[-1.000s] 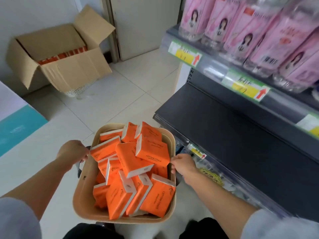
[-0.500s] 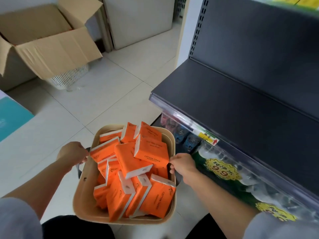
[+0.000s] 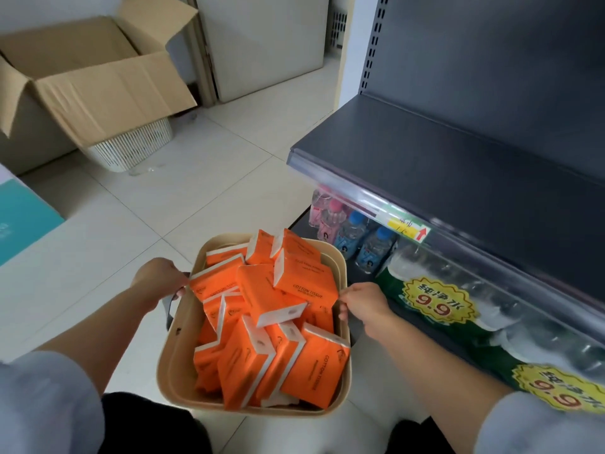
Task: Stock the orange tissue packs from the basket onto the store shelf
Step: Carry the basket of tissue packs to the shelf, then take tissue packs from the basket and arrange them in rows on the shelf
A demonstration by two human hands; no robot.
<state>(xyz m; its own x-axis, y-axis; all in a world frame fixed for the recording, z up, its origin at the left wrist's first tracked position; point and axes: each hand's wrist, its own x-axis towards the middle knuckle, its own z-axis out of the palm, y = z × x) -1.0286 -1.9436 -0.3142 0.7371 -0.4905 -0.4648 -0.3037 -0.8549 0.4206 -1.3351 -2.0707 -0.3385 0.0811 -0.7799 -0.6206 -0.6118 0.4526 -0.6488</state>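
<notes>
A beige basket (image 3: 178,362) is held in front of me, piled with several orange tissue packs (image 3: 304,283) marked "cotton tissue". My left hand (image 3: 160,278) grips the dark handle on the basket's left side. My right hand (image 3: 363,304) grips the basket's right side; its handle is hidden behind the hand. To the right, level with the basket and above it, runs a bare dark grey shelf (image 3: 442,165) with a clear price strip along its front edge.
Below the dark shelf stand water bottles (image 3: 357,234) and shrink-wrapped bottle packs with 9.9 labels (image 3: 435,306). An open cardboard box (image 3: 98,90) sits on a white slatted basket (image 3: 131,145) at the far left. White tiled floor lies between.
My view has dropped lower; the upper shelf of pink bottles has left the frame and the bottles under the dark shelf have come into sight. Both hands keep their hold on the basket.
</notes>
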